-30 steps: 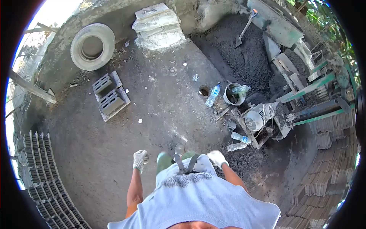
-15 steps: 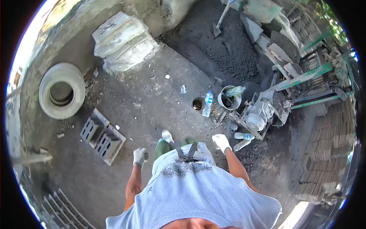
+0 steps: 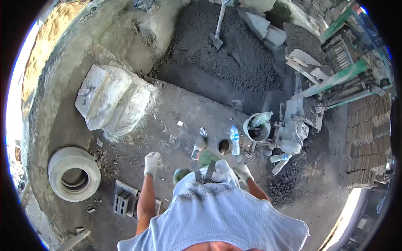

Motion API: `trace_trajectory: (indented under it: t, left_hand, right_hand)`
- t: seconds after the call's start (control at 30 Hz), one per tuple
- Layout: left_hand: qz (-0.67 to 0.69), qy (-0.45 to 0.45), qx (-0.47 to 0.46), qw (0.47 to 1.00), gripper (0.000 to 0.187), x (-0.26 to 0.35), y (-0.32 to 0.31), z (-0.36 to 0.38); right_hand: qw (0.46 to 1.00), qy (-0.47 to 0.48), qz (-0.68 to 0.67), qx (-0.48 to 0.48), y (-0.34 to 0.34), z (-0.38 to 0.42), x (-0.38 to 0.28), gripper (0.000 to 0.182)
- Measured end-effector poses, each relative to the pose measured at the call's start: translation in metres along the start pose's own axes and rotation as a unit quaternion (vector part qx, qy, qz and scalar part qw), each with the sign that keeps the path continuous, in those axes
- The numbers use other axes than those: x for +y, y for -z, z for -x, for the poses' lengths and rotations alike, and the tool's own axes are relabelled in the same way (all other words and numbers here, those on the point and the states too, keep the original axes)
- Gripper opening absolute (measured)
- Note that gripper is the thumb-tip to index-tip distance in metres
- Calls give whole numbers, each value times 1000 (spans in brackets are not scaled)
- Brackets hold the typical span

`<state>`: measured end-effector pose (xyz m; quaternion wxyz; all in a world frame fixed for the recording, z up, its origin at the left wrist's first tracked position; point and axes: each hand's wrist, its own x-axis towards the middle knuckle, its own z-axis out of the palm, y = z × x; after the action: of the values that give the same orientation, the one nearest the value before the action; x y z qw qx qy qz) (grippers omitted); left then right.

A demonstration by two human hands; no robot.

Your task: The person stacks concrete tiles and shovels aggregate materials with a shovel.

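Observation:
My left hand (image 3: 153,163), in a whitish work glove, hangs out to the left over the bare floor. Its fingers are curled in, and nothing shows in them. My right hand (image 3: 243,173), gloved too, hangs close beside my right hip and apron. Those fingers look loosely stretched and hold nothing visible. Ahead of my feet, a clear plastic bottle (image 3: 235,140) with a blue label stands or lies by a small round container (image 3: 225,146). Beyond my right hand is a bucket (image 3: 247,133) with a greenish bottle (image 3: 262,119) in it.
A shovel (image 3: 218,33) stands in a dark heap of sand (image 3: 243,58). Whitish sacks (image 3: 113,98) lie at left, with a tyre (image 3: 74,174) and a hollow block (image 3: 123,201) nearer. A motor-driven machine (image 3: 293,136) and stacked tiles (image 3: 364,142) occupy the right.
My body has stepped forward, so the sacks, tyre and block appear lower or closer. My left hand swung forward; my right hand came back toward my hip.

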<state>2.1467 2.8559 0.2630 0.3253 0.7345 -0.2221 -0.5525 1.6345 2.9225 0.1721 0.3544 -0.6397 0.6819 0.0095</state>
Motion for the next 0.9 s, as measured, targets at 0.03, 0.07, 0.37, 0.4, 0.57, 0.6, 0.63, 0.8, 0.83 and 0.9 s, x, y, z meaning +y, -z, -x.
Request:
trace_trajectory:
  t: [0.03, 0.07, 0.37, 0.4, 0.57, 0.6, 0.63, 0.8, 0.83, 0.9]
  left_hand:
    - [-6, 5, -8, 1000, 23, 14, -5, -1]
    - [-9, 12, -18, 1000, 23, 23, -10, -4]
    - [22, 76, -21, 997, 22, 85, -23, -132]
    - [22, 98, -20, 995, 22, 110, -25, -149]
    - [43, 83, -17, 995, 19, 237, -40, -273]
    - [63, 77, -18, 995, 20, 277, -46, -293]
    - [72, 62, -64, 993, 20, 300, -45, -326]
    - [22, -27, -113, 993, 25, 468, -55, -394]
    - [17, -53, -97, 994, 25, 493, -60, -407]
    - [4, -98, -64, 993, 26, 531, -69, -431]
  right_hand:
    - [990, 49, 124, -45, -7, -43, 6, 27]
    - [984, 75, 151, -55, 21, -64, -8, 27]
    - [872, -130, -473, 14, 286, -283, -200, 21]
    - [872, -109, -478, -7, 300, -314, -199, 18]
    - [889, -110, -445, 20, 362, -428, -236, 20]
    - [894, -107, -434, 34, 379, -436, -257, 20]
    - [902, -102, -416, 49, 396, -450, -270, 21]
    - [901, -66, -422, 79, 468, -529, -293, 23]
    - [917, -50, -377, 119, 480, -553, -282, 15]
    - [923, -19, -267, 275, 510, -599, -280, 38]
